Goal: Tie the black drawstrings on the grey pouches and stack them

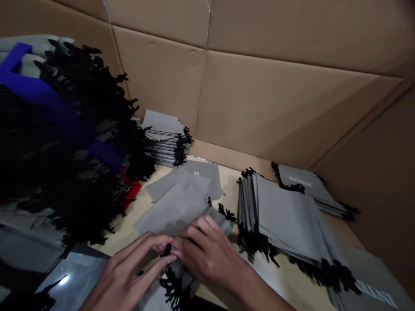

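My left hand (129, 272) and my right hand (207, 250) meet low in the middle of the view. Their fingertips close around a black cord tassel (167, 249) on a grey fabric drawstring pouch (220, 218), which is partly hidden beneath my right hand. More black cord ends (171, 291) hang below my hands. Just beyond them, several loose grey pouches (175, 203) overlap on the pale tabletop (285, 276). To the right lies a neat stack of grey pouches (285, 220) with black cord ends, apart from my right hand.
A tall heap of pouches with black cords and a blue strap (48, 99) rises at left. Another stack (165, 138) stands behind it, and printed INTEX pouches (304, 188) lie at back right. Cardboard walls (259, 99) enclose the back and right. A glossy plastic sheet (74, 276) lies at lower left.
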The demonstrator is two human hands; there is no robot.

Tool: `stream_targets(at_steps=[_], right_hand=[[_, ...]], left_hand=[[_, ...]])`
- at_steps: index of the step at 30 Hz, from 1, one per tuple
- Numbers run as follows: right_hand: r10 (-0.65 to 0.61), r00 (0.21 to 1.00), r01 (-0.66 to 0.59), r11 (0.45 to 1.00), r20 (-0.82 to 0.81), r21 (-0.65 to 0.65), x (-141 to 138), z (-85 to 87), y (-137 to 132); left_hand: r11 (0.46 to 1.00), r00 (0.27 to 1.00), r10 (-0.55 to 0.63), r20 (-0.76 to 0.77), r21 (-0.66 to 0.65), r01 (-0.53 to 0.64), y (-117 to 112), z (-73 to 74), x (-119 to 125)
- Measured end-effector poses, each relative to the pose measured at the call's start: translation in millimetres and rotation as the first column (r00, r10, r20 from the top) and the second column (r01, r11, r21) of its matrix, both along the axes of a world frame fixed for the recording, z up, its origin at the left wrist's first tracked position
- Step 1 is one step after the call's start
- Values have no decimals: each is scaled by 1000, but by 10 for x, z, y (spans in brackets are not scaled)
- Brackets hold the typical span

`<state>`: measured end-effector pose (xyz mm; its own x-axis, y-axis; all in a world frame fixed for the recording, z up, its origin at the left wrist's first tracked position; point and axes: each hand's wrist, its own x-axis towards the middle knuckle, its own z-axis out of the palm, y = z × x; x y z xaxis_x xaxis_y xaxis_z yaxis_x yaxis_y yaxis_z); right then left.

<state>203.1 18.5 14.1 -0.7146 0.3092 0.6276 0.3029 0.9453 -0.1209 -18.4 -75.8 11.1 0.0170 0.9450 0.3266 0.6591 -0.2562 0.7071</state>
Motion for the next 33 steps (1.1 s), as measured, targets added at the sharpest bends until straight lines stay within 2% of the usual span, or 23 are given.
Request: stream_targets(at_steps=[4,8,11,16,20,26,30,33], right_hand=[[45,999,-45,998,-1,-47,-1,-19,25],[101,995,-100,993,8,-66,-1,-28,43],[105,994,-105,992,-3,-64,-8,-65,34],[99,995,-100,995,-21,-11,-44,-168,18],[94,995,-95,995,-36,-31,-58,-182,19],[81,995,-88,986,-55,-145,-6,-139,23],[93,995,-98,983,-42,-153,24,-145,18],[86,995,-93,984,-53,-152,31,-143,11]], left_hand=[[1000,1000,-24,-9,-19,24,-55,68,-16],[999,1000,15,3,43,-15,-41,163,39],[999,1000,31,0,22,-31,-9,202,100],[999,997,33,-76,-40,-37,-5,183,146],[998,993,47,-110,-31,-51,-18,158,128],[996,999,46,-5,-74,-46,-65,137,57],[975,986,145,85,-179,-128,-59,125,34],[952,976,183,116,-270,-146,-48,131,16]])
